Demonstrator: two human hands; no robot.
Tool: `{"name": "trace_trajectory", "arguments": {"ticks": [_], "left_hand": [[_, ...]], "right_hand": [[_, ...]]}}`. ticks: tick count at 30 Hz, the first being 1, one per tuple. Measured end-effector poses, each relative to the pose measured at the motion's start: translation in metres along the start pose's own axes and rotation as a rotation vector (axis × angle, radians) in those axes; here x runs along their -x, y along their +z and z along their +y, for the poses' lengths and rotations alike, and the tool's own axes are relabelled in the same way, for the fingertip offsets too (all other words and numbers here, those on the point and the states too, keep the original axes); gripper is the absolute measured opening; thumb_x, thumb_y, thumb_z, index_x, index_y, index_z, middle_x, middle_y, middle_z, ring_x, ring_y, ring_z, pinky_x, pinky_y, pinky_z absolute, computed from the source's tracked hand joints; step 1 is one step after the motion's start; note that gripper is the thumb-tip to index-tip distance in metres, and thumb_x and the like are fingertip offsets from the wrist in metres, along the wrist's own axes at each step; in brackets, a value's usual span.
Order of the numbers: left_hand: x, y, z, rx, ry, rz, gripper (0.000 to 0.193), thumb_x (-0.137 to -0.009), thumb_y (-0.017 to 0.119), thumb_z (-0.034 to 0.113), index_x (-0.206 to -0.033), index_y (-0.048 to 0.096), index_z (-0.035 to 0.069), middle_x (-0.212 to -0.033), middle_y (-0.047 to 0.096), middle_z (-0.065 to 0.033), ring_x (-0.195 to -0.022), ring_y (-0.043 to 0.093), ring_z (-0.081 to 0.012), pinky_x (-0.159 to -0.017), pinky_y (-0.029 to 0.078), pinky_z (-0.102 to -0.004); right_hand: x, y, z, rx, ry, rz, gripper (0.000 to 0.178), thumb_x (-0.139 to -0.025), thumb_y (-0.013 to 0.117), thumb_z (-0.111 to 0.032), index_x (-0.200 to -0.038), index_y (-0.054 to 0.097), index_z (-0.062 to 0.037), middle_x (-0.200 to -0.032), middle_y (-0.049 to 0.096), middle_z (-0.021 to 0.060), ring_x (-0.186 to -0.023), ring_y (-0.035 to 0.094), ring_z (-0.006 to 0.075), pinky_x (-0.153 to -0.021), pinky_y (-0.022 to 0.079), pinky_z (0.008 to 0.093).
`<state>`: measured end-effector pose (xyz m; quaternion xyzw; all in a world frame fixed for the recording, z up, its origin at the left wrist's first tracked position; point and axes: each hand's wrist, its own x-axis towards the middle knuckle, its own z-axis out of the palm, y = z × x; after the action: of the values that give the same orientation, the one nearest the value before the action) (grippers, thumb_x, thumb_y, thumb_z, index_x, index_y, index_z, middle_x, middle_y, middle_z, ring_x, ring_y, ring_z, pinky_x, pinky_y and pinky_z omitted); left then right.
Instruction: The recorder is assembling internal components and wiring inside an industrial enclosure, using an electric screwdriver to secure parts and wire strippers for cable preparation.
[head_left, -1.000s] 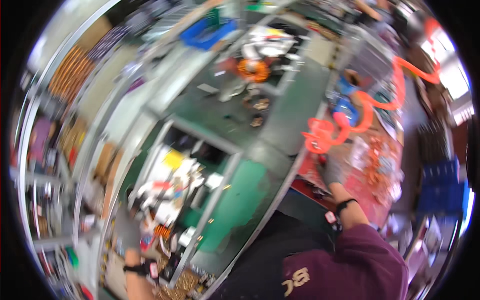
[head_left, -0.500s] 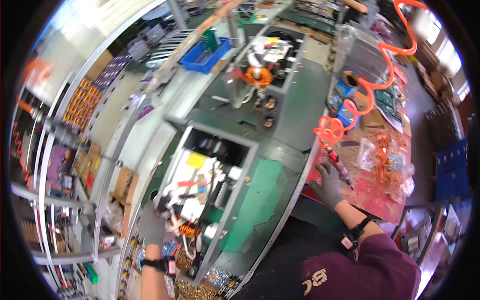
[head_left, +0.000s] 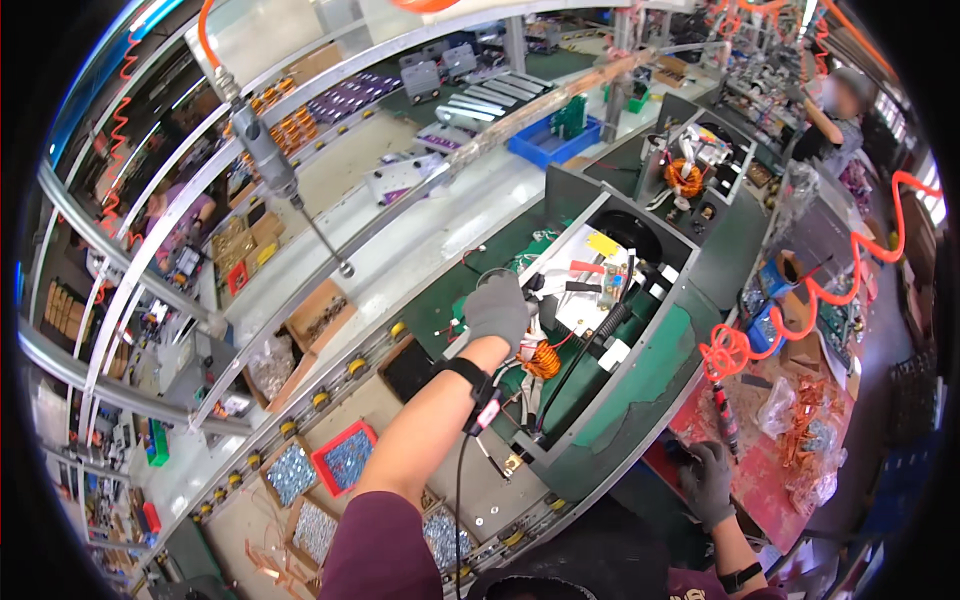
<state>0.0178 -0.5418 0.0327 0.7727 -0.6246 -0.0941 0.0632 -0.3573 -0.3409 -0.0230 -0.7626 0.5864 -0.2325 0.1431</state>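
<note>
My left hand [head_left: 497, 308], in a grey glove, is at the left side of an open metal case [head_left: 572, 440]. Its fingers curl beside a black part there, and what they grip is hidden. Inside the case are a copper-wound coil [head_left: 543, 361], a white sheet with a yellow label [head_left: 602, 244], red and black cables and a black corrugated tube [head_left: 602, 328]. My right hand [head_left: 708, 485], also gloved in grey, rests at the near edge of the red bench [head_left: 745, 497] with fingers apart. Close to it lies a red-and-black power screwdriver [head_left: 725, 420] on a coiled orange hose.
A second case with a coil [head_left: 684, 178] stands farther along the line. A power driver [head_left: 262, 150] hangs at the upper left. Trays of screws, one red [head_left: 345, 458], sit near left. Orange scraps [head_left: 815, 430] litter the bench. A co-worker [head_left: 835, 120] stands far right.
The view has swung, so the case and bench appear farther right. My left hand has moved up along the case's left side. My right hand stays at the bench, nearer its edge.
</note>
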Motion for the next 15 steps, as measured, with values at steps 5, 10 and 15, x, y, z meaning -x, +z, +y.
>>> {"name": "trace_trajectory", "arguments": {"ticks": [5, 10, 15], "left_hand": [[-0.055, 0.022, 0.044, 0.079, 0.057, 0.062, 0.042, -0.074, 0.069, 0.038, -0.102, 0.059, 0.008, -0.101, 0.063, -0.0105, -0.092, 0.063, -0.0265, -0.074, 0.051, -0.0375], [-0.099, 0.03, 0.098, 0.14, 0.1, 0.063, 0.025, -0.081, 0.057, 0.027, -0.099, 0.062, 0.011, -0.097, 0.065, -0.0109, -0.09, 0.064, -0.0283, -0.07, 0.051, -0.0388], [-0.096, 0.024, 0.099, 0.667, 0.238, 0.312, 0.048, -0.081, 0.059, 0.023, -0.121, 0.049, -0.002, -0.119, 0.052, -0.0212, -0.11, 0.053, -0.0329, -0.091, 0.042, -0.0367]], "right_hand": [[0.028, -0.028, -0.008, 0.064, 0.202, 0.055, 0.031, -0.071, 0.063, -0.013, -0.1, 0.056, -0.0071, -0.099, 0.053, 0.0142, -0.091, 0.054, 0.0324, -0.075, 0.045, 0.0406], [0.06, -0.058, 0.002, 0.088, 0.425, 0.09, 0.03, -0.072, 0.064, -0.015, -0.1, 0.057, -0.01, -0.099, 0.053, 0.0148, -0.093, 0.053, 0.0357, -0.075, 0.045, 0.043], [0.026, -0.093, 0.063, 0.184, 0.355, 0.214, 0.027, -0.077, 0.062, -0.017, -0.102, 0.058, -0.0102, -0.101, 0.053, 0.0162, -0.094, 0.052, 0.0368, -0.078, 0.045, 0.0427]]}}
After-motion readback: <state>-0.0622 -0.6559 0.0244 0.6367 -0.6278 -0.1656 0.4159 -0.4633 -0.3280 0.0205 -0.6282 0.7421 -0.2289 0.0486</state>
